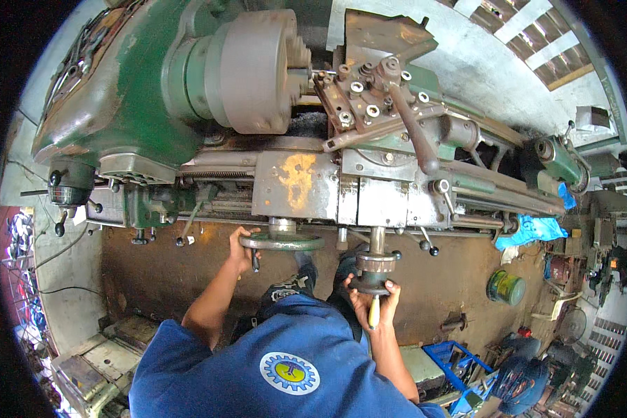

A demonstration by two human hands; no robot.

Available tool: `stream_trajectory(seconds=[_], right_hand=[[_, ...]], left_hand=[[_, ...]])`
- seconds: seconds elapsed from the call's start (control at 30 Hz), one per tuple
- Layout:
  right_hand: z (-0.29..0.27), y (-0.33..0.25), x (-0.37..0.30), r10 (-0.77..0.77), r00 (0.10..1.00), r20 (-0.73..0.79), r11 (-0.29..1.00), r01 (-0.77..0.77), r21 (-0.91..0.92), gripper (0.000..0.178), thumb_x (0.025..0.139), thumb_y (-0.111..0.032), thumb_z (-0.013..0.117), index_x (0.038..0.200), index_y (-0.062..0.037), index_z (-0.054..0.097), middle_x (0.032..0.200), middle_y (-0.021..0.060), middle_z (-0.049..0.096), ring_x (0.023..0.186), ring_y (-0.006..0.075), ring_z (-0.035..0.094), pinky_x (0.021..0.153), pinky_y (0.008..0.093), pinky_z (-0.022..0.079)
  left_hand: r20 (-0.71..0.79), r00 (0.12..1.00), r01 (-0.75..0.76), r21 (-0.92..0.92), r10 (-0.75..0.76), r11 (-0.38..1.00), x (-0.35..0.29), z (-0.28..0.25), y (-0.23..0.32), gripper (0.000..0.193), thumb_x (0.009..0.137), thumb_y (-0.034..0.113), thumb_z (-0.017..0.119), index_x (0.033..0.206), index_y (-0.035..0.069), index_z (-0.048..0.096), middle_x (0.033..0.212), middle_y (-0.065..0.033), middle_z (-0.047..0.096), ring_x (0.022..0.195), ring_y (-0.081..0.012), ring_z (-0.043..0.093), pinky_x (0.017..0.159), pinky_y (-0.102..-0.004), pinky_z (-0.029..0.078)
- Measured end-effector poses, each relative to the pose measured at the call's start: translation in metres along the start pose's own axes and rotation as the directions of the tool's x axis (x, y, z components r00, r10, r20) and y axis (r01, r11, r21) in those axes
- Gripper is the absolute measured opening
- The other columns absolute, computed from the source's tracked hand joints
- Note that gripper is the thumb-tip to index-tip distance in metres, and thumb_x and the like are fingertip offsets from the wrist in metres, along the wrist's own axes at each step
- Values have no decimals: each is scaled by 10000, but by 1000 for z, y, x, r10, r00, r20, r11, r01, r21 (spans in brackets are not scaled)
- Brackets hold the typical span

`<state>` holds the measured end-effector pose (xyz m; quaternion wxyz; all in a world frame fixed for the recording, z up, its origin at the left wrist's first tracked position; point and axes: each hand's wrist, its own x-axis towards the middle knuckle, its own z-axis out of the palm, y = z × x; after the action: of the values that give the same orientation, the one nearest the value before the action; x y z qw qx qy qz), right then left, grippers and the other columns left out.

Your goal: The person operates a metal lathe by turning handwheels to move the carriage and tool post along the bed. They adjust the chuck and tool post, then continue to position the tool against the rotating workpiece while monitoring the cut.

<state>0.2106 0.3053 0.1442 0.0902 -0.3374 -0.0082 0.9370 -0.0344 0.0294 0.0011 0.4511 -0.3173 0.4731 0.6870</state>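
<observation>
A green metal lathe [129, 90] stretches across in front of me. My left hand [241, 249] is closed round the left rim of the large carriage handwheel [285, 242], whose dark handle hangs beside it. My right hand [376, 304] grips the smaller cross-slide handwheel [370, 282] from below, its fingers at both sides of the rim and the pale handle [374, 313] between them. Above, the grey chuck [254, 73] looks smeared, as if spinning. The tool post [369, 90], with a long clamping lever [414, 129], stands close to the chuck's right side.
Small control levers [425, 244] stick out below the carriage. At the right, a blue plastic sheet [533, 230] hangs off the lathe's end. A green bucket [506, 287] stands on the floor, with a blue metal frame [460, 369] nearer me. Tools [83, 52] lie on the headstock.
</observation>
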Motion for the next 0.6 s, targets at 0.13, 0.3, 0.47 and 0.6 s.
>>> stream_trajectory(seconds=[0.13,0.3,0.47,0.6], right_hand=[[-2,16,7,-287,953,-94,901,235,-363,719,738,-296,728,1292,-34,351,1128,235,532,942,358,610,802,383,581],[-24,27,26,-640,175,748,-696,278,-661,860,649,-129,849,1295,-167,283,1190,193,366,1073,341,456,897,494,428],[-41,-2,3,-403,382,832,-776,339,-532,805,604,-188,877,1280,-205,441,1216,193,359,1143,388,404,945,522,381],[-36,-5,-7,-685,688,239,230,516,-825,777,733,-421,772,1345,-131,392,1255,190,428,1119,368,511,896,498,471]], left_hand=[[-17,1000,9,1,-9,1000,-1,3,1,538,656,436,546,1094,126,586,833,-69,587,526,-246,486,510,-383,412],[-22,1000,-22,16,22,1000,-6,6,0,565,704,490,544,1125,115,566,852,-84,592,612,-251,523,510,-386,449],[-12,1000,27,38,-27,999,-13,7,1,601,764,611,540,1117,126,558,862,-73,602,698,-238,539,540,-390,453],[-9,996,91,35,-90,995,-14,8,5,570,767,620,550,1045,123,581,829,-54,599,711,-224,540,550,-394,455]])
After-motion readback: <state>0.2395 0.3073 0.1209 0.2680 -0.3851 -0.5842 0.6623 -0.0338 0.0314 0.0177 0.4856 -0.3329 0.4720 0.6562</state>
